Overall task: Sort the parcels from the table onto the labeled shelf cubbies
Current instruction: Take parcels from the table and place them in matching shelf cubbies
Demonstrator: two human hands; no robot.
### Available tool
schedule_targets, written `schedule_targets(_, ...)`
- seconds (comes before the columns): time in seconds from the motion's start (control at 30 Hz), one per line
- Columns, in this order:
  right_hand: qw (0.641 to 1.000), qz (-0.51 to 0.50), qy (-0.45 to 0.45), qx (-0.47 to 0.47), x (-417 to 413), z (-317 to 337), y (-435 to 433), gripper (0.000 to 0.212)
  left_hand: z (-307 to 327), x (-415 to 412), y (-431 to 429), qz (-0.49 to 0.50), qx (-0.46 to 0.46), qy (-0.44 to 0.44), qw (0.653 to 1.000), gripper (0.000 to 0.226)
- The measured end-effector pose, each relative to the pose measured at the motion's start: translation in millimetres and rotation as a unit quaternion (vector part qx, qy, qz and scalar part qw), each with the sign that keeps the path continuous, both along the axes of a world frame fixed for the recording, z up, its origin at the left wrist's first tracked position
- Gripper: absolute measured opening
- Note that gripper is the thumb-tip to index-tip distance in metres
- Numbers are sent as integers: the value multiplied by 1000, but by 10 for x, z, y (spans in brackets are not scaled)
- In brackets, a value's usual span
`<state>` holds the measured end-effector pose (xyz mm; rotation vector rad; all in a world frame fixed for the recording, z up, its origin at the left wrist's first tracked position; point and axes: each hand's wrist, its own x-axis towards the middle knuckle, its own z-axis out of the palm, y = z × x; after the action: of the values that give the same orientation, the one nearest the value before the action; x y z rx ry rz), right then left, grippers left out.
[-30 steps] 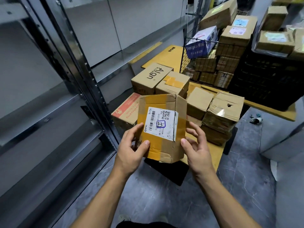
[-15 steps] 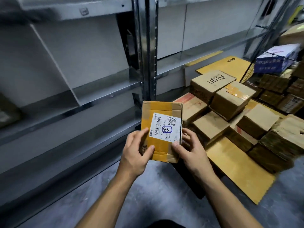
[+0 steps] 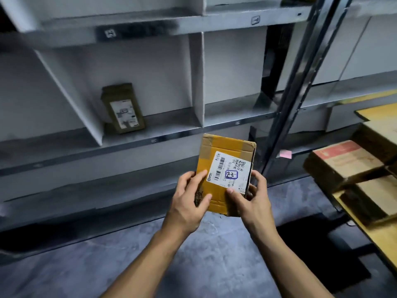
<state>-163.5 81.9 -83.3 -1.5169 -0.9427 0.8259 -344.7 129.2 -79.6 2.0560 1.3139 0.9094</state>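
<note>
left hand [image 3: 190,197] and right hand [image 3: 250,200] gripping flat taped cardboard parcel [image 3: 223,168] by lower edges | white label [image 3: 231,172] reading 23 | brown boxy parcel [image 3: 122,108] leaning in grey metal cubby [image 3: 150,127]

taped parcel [image 3: 223,151]: tan cardboard under broad orange-yellow tape | shipping label [image 3: 231,171]: white, black barcode and QR squares, "23" penned inside a blue box | cubby parcel [image 3: 123,108]: dark brown, white label | shelving [image 3: 193,22]: flat grey | sticky note [image 3: 285,154]: pink | carton [image 3: 343,162]: tan, red band | floor [image 3: 193,254]: mottled blue-grey
</note>
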Motion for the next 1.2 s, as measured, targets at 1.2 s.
schedule_targets(1.2, 989, 127, -69, -9, -516, -104, 4177, 70, 299, -1116, 3098, 108, 8, 350, 931, 53)
